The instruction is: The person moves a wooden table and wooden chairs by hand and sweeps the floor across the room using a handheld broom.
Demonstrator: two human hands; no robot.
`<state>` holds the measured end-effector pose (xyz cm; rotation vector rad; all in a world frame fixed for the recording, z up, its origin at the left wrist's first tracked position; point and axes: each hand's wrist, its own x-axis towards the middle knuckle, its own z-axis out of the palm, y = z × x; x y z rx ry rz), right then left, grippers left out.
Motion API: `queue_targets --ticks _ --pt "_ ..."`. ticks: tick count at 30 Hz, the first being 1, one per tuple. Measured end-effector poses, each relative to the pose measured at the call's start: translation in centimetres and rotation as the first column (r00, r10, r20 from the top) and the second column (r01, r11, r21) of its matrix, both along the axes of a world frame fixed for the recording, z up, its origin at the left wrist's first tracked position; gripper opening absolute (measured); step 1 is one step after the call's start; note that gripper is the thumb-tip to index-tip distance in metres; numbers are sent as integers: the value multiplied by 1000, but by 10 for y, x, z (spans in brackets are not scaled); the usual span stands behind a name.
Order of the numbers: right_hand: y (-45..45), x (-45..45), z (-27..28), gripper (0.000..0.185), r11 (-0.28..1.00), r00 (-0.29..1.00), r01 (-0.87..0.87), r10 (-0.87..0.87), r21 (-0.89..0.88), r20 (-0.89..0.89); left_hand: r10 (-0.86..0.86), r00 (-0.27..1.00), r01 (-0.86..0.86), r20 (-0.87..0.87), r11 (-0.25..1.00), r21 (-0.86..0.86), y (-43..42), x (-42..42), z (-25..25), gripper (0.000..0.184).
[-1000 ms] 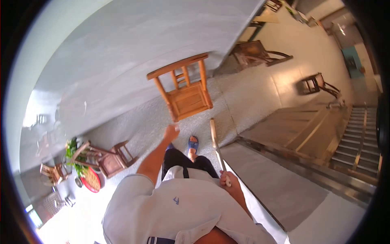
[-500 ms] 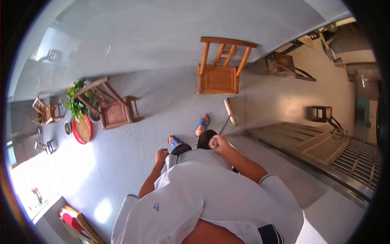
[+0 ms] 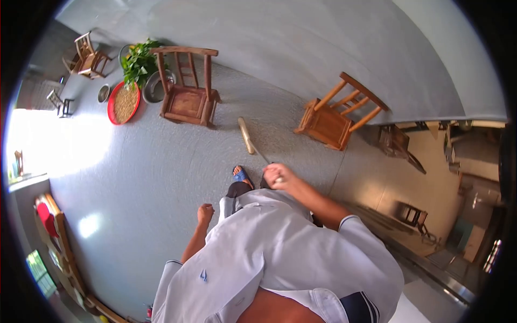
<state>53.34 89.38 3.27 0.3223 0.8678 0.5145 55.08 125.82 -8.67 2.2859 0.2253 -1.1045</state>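
My right hand is wrapped round the handle end of a long tool with a pale, bar-shaped head. That head lies on the grey floor, just beyond my feet. Between the hand and the head runs a thin shaft. At my left side, my left hand hangs with its fingers curled in and nothing visible in them. One blue slipper shows on a foot below the tool's head.
A dark wooden chair stands ahead, beside a red basin of pale pieces, leafy greens and a metal basin. An orange-brown chair is by the wall at the right. Small chairs stand far left.
The view has turned left, bringing the dark chair and red basin nearer the middle. The tool, in my left-side view of the floor now, has swung left with my right hand.
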Motion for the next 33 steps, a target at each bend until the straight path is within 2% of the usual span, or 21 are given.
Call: queue_targets --ticks 1,2,3,5,6,7,8,9,10,12,13,15,18,22,23,25,26,28,29,32,33 --pt "-22 -2 15 8 998 998 56 -55 18 -32 43 997 -44 -69 999 -12 3 -6 -1 27" --pt "-40 -3 29 9 999 996 49 -48 9 -80 82 987 -86 -137 996 -23 4 -10 -1 27" --pt "-53 -4 43 10 998 1000 -19 18 -54 -12 101 985 -105 -137 994 -25 0 -12 4 27" --pt "-75 2 56 11 939 982 -184 190 -291 -7 -18 993 18 -117 1000 -3 -14 -11 30 27" --pt "-84 9 63 10 888 966 -249 254 -385 -40 -2 993 2 -115 1000 0 -15 -16 23 27" --pt "-95 17 62 10 886 962 -263 270 -382 -37 -10 1000 9 -23 999 -35 -16 -22 9 27" --pt "-105 26 60 9 807 944 -323 312 -494 -108 -15 997 20 71 998 -68 -17 -30 -9 27" --pt "-116 37 59 9 709 922 -379 342 -594 -180 89 993 -73 78 981 -181 -18 -37 -30 26" --pt "-129 47 52 9 703 918 -386 356 -597 -174 194 980 -179 32 949 -261 -24 -42 -41 26" --pt "-155 59 26 9 527 864 -464 448 -711 -232 363 928 -369 -86 865 -340 -38 -46 -49 25" --pt "-169 63 4 12 527 847 -496 470 -690 -249 422 896 -442 -136 821 -361 -45 -47 -51 25" --pt "-184 64 -54 16 479 827 -528 478 -701 -296 500 842 -538 -203 757 -369 -55 -51 -53 25" --pt "-159 60 -85 28 346 783 -574 496 -742 -375 565 784 -621 -258 696 -360 -63 -59 -52 24" --pt "-87 24 -68 23 573 763 -634 573 -520 -299 623 718 -696 -310 634 -339 -64 -77 -65 23" --pt "-90 27 -50 23 571 759 -640 575 -514 -306 643 688 -725 -336 599 -339 -64 -85 -76 23" --pt "-107 34 -6 16 761 804 -594 559 -261 -201 669 640 -768 -378 547 -332 -67 -91 -87 22" --pt "-122 38 5 14 806 834 -552 526 -214 -169 673 635 -772 -380 541 -333 -77 -83 -71 22" --pt "-155 53 26 14 886 886 -455 440 -90 -147 379 923 -385 -67 899 -211 -104 -50 0 22" --pt "-169 64 36 13 917 907 -397 390 -20 -158 387 919 -393 -69 895 -213 -107 -46 4 22" --pt "-186 94 60 15 905 904 -420 412 -62 -117 363 930 -368 -66 900 -234 -121 -28 21 24" --pt "-186 104 62 15 901 900 -429 421 -60 -112 438 892 -451 -110 856 -252 -128 -21 37 25"
